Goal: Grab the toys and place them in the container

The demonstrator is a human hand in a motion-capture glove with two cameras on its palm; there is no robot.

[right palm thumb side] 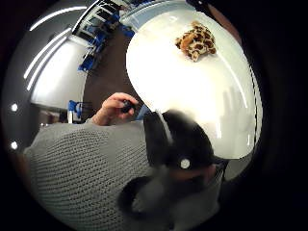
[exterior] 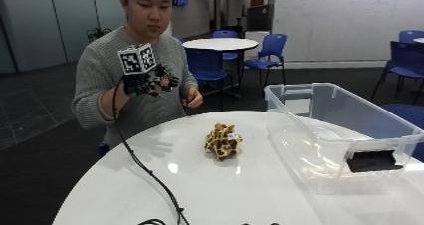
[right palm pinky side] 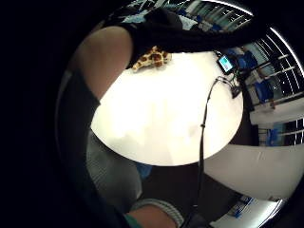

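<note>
A spotted giraffe-pattern plush toy (exterior: pixel 223 141) lies near the middle of the round white table (exterior: pixel 218 195). It also shows on the tabletop in the little finger side palm view, toy (right palm pinky side: pixel 153 58), and in the thumb side palm view, toy (right palm thumb side: pixel 196 40). My gloved right hand (exterior: pixel 151 80) is raised at chest height over the table's far left edge, well away from the toy. Its fingers hang loosely curled and hold nothing. A clear plastic container (exterior: pixel 318 160) stands on the table's right side with nothing inside.
The person's bare hand (exterior: pixel 192 96) hovers at the table's far edge, pinching a small dark thing. A black cable (exterior: pixel 149 175) runs across the table's left part. A small device with a lit screen (right palm pinky side: pixel 225 63) sits near the table's rim. Blue chairs and another table stand behind.
</note>
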